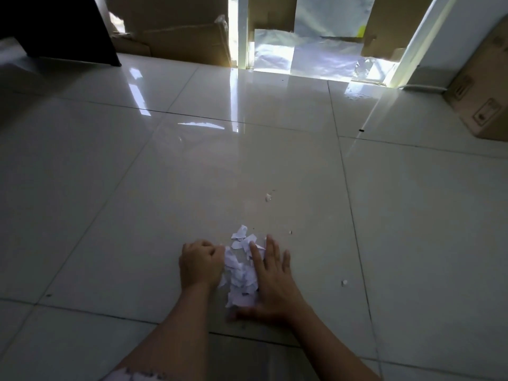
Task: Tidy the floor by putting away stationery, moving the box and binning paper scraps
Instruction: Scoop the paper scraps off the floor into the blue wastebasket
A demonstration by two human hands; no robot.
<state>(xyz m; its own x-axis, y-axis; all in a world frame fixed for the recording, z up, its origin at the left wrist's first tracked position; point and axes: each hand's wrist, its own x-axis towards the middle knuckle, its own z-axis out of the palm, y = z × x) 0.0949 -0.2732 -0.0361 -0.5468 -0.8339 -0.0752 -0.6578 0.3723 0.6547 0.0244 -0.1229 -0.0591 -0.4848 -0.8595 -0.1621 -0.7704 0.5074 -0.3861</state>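
Head view: on the tiled floor, with a cardboard box at upper right, the paper scraps lay heaped at lower centre. The left hand had its grip curled onto their left edge, while the right hand lay flat with its grip open. Squeezing both hands inward should lift the heap whole, and the stray bits above would need another pass.

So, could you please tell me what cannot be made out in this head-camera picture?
Head view only:
- Left hand: its curled fingers face away, so whether it holds paper scraps is hidden.
- Any scraps under the flat right hand: covered by the palm.
- Cardboard box: cut off by the right edge, print too blurred to read.
- Dark speck on the floor: too small to name.
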